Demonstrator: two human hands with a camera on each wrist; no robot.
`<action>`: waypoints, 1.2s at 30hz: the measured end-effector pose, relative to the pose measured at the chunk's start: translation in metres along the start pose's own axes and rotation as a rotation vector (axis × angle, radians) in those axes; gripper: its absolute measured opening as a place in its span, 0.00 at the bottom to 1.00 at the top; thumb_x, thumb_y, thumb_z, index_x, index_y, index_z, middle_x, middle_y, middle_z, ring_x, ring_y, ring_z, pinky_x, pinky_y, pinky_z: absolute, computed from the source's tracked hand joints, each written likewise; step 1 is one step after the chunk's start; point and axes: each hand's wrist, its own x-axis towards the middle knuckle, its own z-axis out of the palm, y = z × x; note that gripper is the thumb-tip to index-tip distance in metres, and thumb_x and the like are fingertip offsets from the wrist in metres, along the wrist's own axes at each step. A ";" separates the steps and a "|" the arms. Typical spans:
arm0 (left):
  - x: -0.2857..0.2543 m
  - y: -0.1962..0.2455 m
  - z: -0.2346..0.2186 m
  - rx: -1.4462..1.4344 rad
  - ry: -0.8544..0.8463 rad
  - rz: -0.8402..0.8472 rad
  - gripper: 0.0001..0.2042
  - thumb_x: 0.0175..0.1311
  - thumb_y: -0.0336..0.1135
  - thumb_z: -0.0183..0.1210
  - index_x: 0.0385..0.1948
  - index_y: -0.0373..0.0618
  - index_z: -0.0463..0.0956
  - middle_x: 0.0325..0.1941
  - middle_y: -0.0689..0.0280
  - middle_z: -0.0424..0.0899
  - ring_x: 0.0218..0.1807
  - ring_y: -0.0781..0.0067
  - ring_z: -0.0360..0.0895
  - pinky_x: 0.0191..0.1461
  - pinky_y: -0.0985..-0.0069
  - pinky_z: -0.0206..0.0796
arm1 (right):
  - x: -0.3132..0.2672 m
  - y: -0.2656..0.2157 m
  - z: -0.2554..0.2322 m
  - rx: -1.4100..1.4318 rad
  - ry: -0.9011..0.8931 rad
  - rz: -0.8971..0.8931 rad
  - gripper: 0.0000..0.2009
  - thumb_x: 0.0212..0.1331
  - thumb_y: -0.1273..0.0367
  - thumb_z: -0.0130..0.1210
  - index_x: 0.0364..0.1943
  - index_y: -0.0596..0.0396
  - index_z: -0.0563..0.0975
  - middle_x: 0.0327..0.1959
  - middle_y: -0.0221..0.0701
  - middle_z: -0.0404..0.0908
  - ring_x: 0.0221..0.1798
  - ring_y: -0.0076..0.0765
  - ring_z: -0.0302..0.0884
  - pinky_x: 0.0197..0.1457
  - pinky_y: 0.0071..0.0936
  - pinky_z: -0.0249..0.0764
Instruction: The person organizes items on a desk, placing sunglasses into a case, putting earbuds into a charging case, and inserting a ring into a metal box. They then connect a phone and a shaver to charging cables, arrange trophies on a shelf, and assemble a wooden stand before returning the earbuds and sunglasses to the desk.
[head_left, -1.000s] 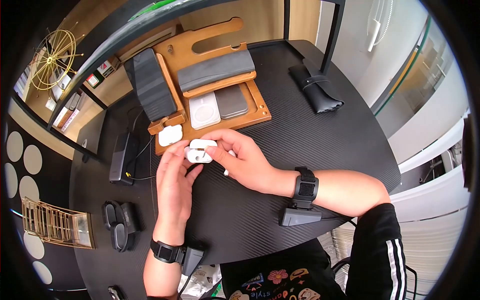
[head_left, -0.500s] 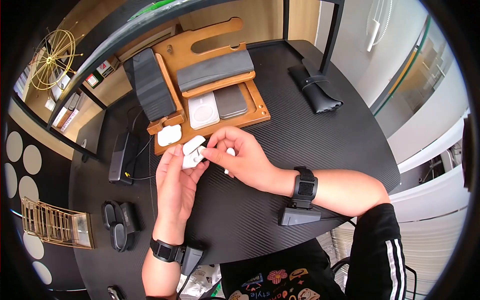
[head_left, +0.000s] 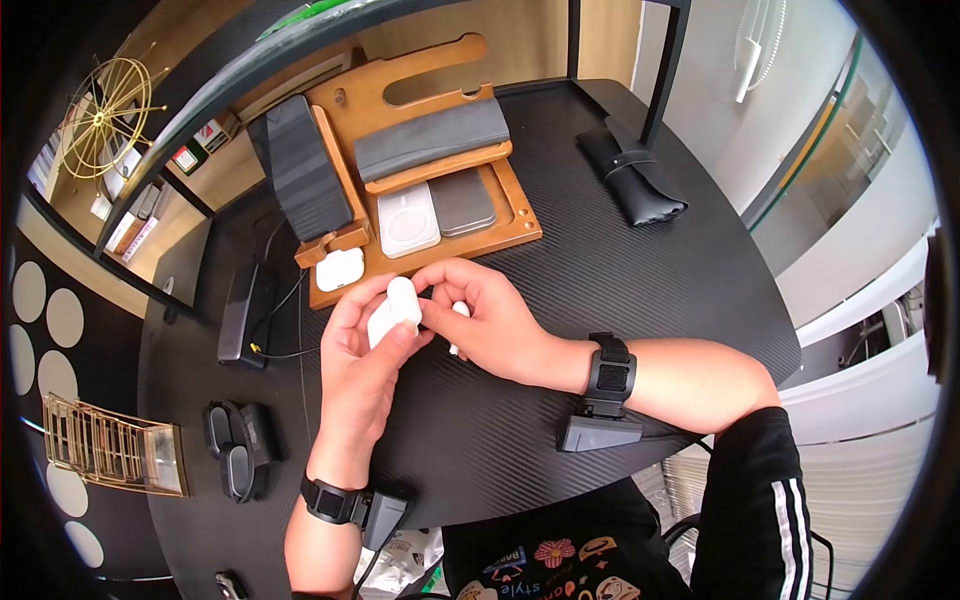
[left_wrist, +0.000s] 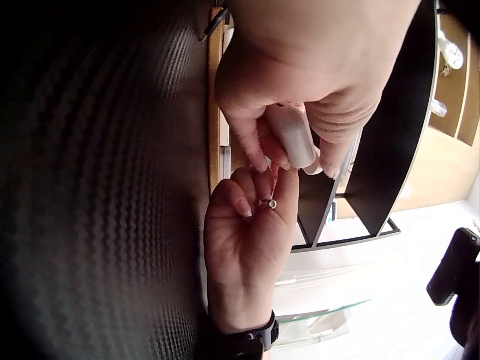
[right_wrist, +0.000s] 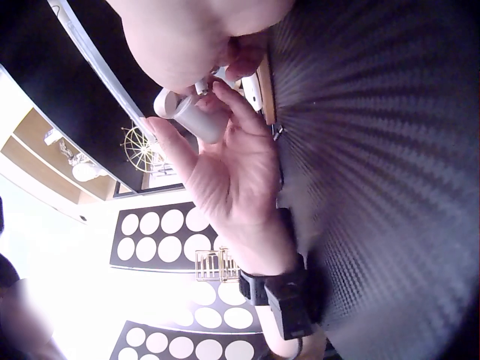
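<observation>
A small white earbud case point(head_left: 388, 322) point(right_wrist: 201, 121) is gripped in the left hand point(head_left: 355, 375) point(left_wrist: 307, 64), tilted, its lid point(right_wrist: 166, 103) raised. The right hand point(head_left: 495, 328) point(left_wrist: 247, 251) has its thumb and index finger at the case's right side; whether they pinch anything there is hidden in the head view. A white earbud point(head_left: 460, 310) is held among the curled fingers of that same hand, its stem end point(left_wrist: 271, 203) showing in the left wrist view. Small white and metallic parts point(right_wrist: 202, 88) show between the two hands in the right wrist view.
Behind the hands stands a wooden organizer point(head_left: 375, 267) with a grey case point(head_left: 432, 138), a white square pad point(head_left: 408, 220) and another white case point(head_left: 340, 269). A black pouch point(head_left: 640, 180) lies right; a black box point(head_left: 243, 315) with cables and a dark device point(head_left: 238, 450) lie left.
The left hand has turned the case more upright, its thumb now across the front. The right fingertips have stayed close at its side, and the earbud remains in the right hand.
</observation>
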 end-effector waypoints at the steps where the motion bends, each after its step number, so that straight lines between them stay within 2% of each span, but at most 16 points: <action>1: 0.000 0.001 0.002 0.080 -0.018 0.017 0.17 0.60 0.30 0.58 0.50 0.39 0.68 0.45 0.64 0.77 0.49 0.75 0.75 0.52 0.74 0.72 | 0.000 -0.001 0.000 0.000 0.000 0.000 0.09 0.58 0.71 0.56 0.39 0.60 0.74 0.18 0.19 0.68 0.21 0.10 0.62 0.23 0.13 0.59; 5: 0.000 -0.001 -0.002 0.175 -0.018 -0.047 0.18 0.60 0.30 0.59 0.52 0.40 0.68 0.45 0.66 0.77 0.47 0.78 0.75 0.48 0.78 0.72 | 0.001 0.001 -0.003 -0.013 -0.031 0.021 0.09 0.59 0.71 0.54 0.41 0.59 0.73 0.19 0.19 0.69 0.19 0.10 0.63 0.20 0.12 0.59; 8: 0.000 -0.003 -0.002 0.082 -0.015 -0.099 0.18 0.60 0.31 0.59 0.52 0.40 0.68 0.44 0.68 0.77 0.42 0.81 0.75 0.44 0.81 0.72 | 0.001 0.001 0.000 0.017 -0.039 0.023 0.08 0.60 0.70 0.53 0.41 0.58 0.72 0.20 0.19 0.70 0.17 0.09 0.63 0.18 0.10 0.59; 10: -0.001 -0.003 0.000 0.121 -0.006 -0.090 0.18 0.63 0.36 0.56 0.52 0.41 0.67 0.38 0.70 0.75 0.33 0.83 0.71 0.41 0.79 0.68 | 0.001 -0.001 0.001 0.068 -0.035 0.050 0.07 0.60 0.70 0.53 0.40 0.57 0.72 0.20 0.19 0.70 0.17 0.09 0.63 0.18 0.10 0.59; 14: -0.001 -0.002 0.000 0.100 -0.012 -0.091 0.17 0.62 0.34 0.57 0.51 0.40 0.69 0.40 0.70 0.76 0.35 0.85 0.73 0.41 0.82 0.69 | 0.002 -0.001 0.000 0.055 -0.021 0.042 0.07 0.60 0.70 0.54 0.38 0.58 0.73 0.18 0.18 0.70 0.17 0.09 0.63 0.18 0.10 0.59; 22: -0.001 -0.001 0.003 0.094 -0.001 -0.095 0.18 0.68 0.44 0.47 0.50 0.39 0.69 0.37 0.69 0.76 0.32 0.82 0.70 0.41 0.80 0.65 | 0.002 0.000 0.000 0.073 0.008 0.036 0.08 0.57 0.69 0.59 0.36 0.59 0.76 0.16 0.16 0.69 0.17 0.07 0.62 0.19 0.09 0.58; 29: -0.001 -0.001 0.000 0.037 0.023 -0.096 0.20 0.67 0.46 0.45 0.47 0.38 0.70 0.36 0.68 0.76 0.31 0.80 0.70 0.40 0.79 0.65 | -0.003 -0.005 0.001 0.074 -0.005 -0.003 0.08 0.56 0.72 0.60 0.37 0.59 0.77 0.18 0.15 0.69 0.20 0.06 0.61 0.22 0.10 0.57; 31: -0.001 0.001 0.003 0.102 0.081 -0.092 0.20 0.65 0.47 0.44 0.47 0.37 0.70 0.35 0.67 0.76 0.31 0.79 0.70 0.39 0.78 0.65 | -0.003 -0.005 0.002 0.082 -0.010 0.003 0.08 0.56 0.72 0.60 0.38 0.59 0.77 0.18 0.16 0.69 0.21 0.06 0.61 0.22 0.10 0.56; 36: 0.001 -0.003 -0.004 0.029 0.072 -0.104 0.20 0.66 0.46 0.43 0.45 0.38 0.70 0.33 0.65 0.76 0.29 0.79 0.70 0.37 0.79 0.64 | -0.005 -0.004 0.005 0.110 0.115 -0.132 0.08 0.58 0.73 0.56 0.41 0.59 0.75 0.19 0.17 0.71 0.20 0.07 0.62 0.22 0.09 0.58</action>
